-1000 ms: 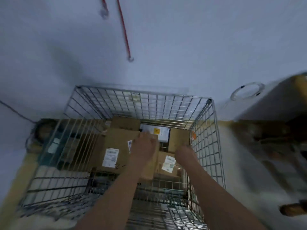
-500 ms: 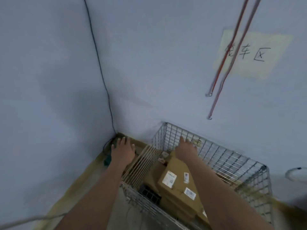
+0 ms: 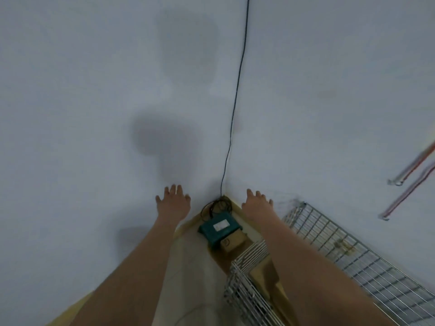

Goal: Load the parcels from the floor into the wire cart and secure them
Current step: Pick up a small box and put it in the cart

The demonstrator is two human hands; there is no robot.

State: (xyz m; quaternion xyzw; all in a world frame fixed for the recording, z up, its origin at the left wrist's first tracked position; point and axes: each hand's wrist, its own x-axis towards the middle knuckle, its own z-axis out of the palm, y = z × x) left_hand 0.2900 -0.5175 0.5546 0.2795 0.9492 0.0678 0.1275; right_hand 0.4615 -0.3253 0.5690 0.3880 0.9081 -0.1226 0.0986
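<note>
nearest you, bottom right, the wire cart (image 3: 254, 300) sits pushed into the room corner, probably so it can't roll while it gets loaded. only its near-left side and the far mesh wall along the right show. one brown parcel (image 3: 266, 272) is visible inside, partly behind your right forearm; any others are out of view, so i count one. no parcels on the bit of floor showing either, so my guess is loading is mostly done and the securing part is what's left.

both arms are stretched out ahead. your left hand (image 3: 173, 203) is spread, fingers straight, holding nothing. your right hand (image 3: 256, 204) is the same, empty, out beyond the cart's far-left corner. can't tell if either touches the wall.

between the hands, down in the corner, one teal box (image 3: 220, 228) with a white label, with a coiled black cable (image 3: 235, 109) running up the wall seam from there. far right, two red cords (image 3: 412, 175) with metal hooks hang on the wall, likely your tie-downs.
</note>
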